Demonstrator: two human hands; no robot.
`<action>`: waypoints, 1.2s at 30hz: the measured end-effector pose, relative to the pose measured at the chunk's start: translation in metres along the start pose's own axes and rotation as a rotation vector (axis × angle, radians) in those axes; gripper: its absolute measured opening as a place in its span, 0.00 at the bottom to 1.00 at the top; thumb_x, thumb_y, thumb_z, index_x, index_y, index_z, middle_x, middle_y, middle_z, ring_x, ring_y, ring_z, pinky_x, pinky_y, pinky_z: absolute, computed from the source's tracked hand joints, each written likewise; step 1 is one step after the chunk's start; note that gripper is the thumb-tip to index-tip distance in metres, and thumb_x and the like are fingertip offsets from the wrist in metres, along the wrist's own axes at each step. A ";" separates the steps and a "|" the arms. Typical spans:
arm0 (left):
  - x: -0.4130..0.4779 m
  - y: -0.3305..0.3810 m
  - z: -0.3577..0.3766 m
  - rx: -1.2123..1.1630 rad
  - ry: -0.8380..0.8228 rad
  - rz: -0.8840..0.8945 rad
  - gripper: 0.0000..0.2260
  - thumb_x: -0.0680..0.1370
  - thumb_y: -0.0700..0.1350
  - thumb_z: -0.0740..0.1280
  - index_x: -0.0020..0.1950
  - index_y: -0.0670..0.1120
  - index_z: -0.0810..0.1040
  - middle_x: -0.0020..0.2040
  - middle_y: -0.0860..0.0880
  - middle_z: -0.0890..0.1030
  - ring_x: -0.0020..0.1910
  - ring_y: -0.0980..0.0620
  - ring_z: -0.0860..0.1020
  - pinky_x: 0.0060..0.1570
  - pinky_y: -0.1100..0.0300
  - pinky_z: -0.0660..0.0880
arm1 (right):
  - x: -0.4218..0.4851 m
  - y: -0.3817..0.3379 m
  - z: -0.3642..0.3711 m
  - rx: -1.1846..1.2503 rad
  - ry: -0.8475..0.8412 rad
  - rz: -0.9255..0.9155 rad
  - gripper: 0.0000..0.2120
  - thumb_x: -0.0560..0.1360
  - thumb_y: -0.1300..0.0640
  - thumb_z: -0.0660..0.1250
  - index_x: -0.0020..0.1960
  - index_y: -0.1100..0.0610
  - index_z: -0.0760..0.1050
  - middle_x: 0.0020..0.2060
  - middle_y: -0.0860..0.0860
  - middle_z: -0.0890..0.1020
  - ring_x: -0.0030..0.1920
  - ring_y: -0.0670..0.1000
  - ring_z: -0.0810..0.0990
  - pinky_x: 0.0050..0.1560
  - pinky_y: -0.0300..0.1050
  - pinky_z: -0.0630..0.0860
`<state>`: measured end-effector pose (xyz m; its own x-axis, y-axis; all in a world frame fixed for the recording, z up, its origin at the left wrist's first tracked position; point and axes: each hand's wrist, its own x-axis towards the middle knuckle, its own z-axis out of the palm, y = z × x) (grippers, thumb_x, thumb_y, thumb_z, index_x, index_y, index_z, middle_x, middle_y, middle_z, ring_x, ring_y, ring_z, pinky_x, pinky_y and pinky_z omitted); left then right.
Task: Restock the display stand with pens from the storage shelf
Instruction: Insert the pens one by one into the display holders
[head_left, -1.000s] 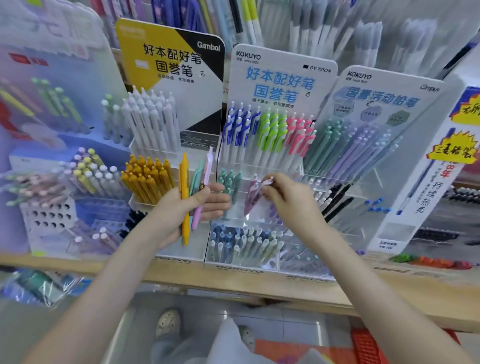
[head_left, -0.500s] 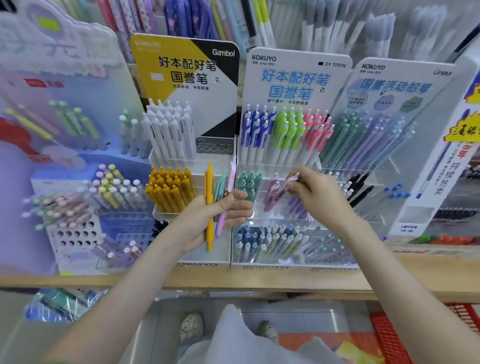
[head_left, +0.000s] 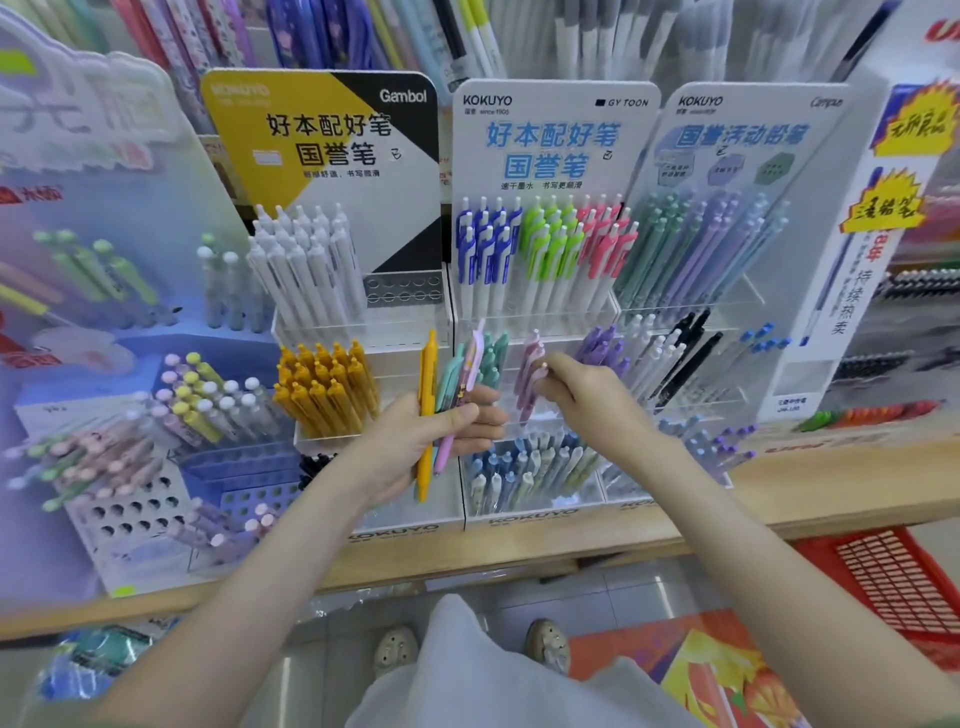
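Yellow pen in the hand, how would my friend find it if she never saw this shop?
Find the yellow-and-black Gambol sign, then look down to the left hand gripping a few pens. The yellow pen is the leftmost one there, beside a teal pen and a pink pen. Unlike the mustard pens standing to its left, it sticks out above and below the hand.
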<state>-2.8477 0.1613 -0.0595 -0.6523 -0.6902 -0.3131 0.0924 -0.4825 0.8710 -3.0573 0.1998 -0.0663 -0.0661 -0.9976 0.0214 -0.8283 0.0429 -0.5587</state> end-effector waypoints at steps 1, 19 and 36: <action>0.000 0.000 0.000 0.003 -0.005 -0.003 0.08 0.79 0.35 0.61 0.55 0.38 0.78 0.47 0.41 0.84 0.49 0.45 0.83 0.48 0.58 0.81 | 0.000 0.000 0.001 -0.002 0.005 -0.002 0.07 0.80 0.61 0.60 0.55 0.63 0.72 0.42 0.54 0.82 0.45 0.57 0.81 0.41 0.45 0.70; 0.005 -0.010 -0.005 0.016 -0.003 0.003 0.08 0.78 0.34 0.62 0.55 0.39 0.78 0.47 0.42 0.84 0.49 0.45 0.83 0.48 0.58 0.81 | -0.004 0.005 -0.001 0.068 -0.017 0.041 0.10 0.80 0.59 0.60 0.59 0.62 0.72 0.50 0.53 0.83 0.52 0.52 0.80 0.52 0.45 0.74; 0.014 0.018 0.026 0.123 -0.154 0.039 0.12 0.76 0.42 0.63 0.57 0.42 0.78 0.50 0.44 0.85 0.52 0.47 0.83 0.50 0.59 0.79 | -0.012 -0.022 -0.084 0.807 0.129 0.031 0.02 0.76 0.62 0.65 0.46 0.59 0.72 0.36 0.50 0.82 0.38 0.50 0.82 0.44 0.41 0.79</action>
<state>-2.8753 0.1568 -0.0382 -0.7581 -0.6121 -0.2250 0.0336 -0.3812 0.9239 -3.0847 0.2154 0.0151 -0.1872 -0.9802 0.0639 -0.1725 -0.0313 -0.9845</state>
